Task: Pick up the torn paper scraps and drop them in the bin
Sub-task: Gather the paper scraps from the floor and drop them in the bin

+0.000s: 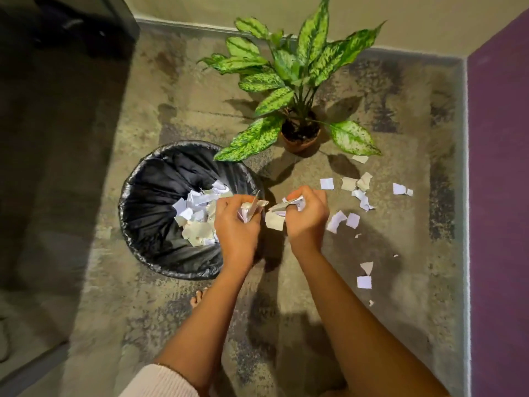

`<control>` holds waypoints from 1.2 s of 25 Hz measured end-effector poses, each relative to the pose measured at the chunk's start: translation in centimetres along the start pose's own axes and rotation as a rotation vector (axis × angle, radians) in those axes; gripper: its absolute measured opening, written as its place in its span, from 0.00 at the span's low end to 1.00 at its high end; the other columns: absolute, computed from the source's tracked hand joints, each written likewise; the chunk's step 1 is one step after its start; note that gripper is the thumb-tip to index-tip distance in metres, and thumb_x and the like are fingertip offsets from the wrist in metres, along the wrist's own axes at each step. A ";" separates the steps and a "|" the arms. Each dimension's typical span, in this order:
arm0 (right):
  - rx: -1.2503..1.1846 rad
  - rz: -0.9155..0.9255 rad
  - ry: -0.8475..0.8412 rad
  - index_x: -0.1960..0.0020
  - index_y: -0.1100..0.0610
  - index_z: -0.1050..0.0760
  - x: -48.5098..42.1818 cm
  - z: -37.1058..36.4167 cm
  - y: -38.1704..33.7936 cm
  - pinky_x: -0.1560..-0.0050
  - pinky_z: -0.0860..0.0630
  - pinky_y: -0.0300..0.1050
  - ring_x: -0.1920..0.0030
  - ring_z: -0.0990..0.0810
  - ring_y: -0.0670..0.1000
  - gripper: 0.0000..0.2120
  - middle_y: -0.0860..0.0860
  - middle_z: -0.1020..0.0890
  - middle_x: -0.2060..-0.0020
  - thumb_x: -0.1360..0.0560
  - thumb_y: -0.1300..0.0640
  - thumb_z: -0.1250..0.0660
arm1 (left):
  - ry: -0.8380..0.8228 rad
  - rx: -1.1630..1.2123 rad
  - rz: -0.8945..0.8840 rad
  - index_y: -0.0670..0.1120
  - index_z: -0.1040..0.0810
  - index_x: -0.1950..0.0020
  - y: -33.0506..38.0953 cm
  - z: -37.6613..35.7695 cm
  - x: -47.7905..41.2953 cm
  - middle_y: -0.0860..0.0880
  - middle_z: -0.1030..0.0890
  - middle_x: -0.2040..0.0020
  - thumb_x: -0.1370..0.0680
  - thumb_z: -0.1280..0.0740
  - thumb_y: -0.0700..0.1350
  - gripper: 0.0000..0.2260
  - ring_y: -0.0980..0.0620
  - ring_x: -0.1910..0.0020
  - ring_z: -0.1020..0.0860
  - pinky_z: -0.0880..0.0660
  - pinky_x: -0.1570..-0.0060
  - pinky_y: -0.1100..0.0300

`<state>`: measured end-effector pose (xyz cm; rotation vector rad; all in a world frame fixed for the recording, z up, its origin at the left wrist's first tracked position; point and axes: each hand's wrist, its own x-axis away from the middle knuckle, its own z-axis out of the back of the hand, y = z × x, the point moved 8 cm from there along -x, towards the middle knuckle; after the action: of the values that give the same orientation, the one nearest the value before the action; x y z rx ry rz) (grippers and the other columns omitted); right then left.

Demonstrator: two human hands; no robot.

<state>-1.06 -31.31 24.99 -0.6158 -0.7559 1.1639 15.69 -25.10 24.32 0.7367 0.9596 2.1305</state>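
Head view, looking down on a mottled grey-brown carpet [386, 325]. Item one: round bin [134, 224] lined with a black plastic bag, left of centre, holding a heap of white and cream binned scraps [197, 216] against its right inner side. Item two: left hand [237, 224], centre of frame, over the bin's right rim, fingers curled closed around a bunch of paper pieces, one thin strip sticking up from the fist. Item three: right hand [307, 216], just right of the left hand and over the carpet beside the bin, fingers likewise closed on a clutch of scraps; one cream piece [274, 221] hangs below the knuckles between the two hands. Item four: loose paper scraps [353, 187], white, lilac-tinted and cream, scattered on the carpet at centre right, from just below the plant down toward the lower right, where one square piece [364, 282] lies apart from the rest. Item five: potted plant [294, 90] with broad variegated green leaves in a terracotta pot [300, 143], upper centre, one leaf reaching over the bin's far rim. Item six: bare toes [197, 298] showing beside the left forearm, below the bin. Item seven: pale knitted sleeve [160, 382] at the bottom edge. Item eight: purple wall [501, 196] along the right edge; dark furniture, indistinct, at upper left.
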 end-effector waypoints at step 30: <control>0.215 0.432 -0.291 0.45 0.57 0.21 4.6 -12.3 -4.6 0.43 0.27 0.48 0.39 0.31 0.57 0.14 0.55 0.24 0.43 0.30 0.65 0.33 | -0.160 -0.343 0.027 0.51 0.27 0.31 -8.8 4.5 -4.2 0.48 0.37 0.23 0.25 0.31 0.49 0.22 0.45 0.23 0.44 0.42 0.28 0.41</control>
<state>12.31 -28.78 21.96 -0.4432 -0.7476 1.7362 24.49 -22.06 19.04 0.7338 0.4844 2.1462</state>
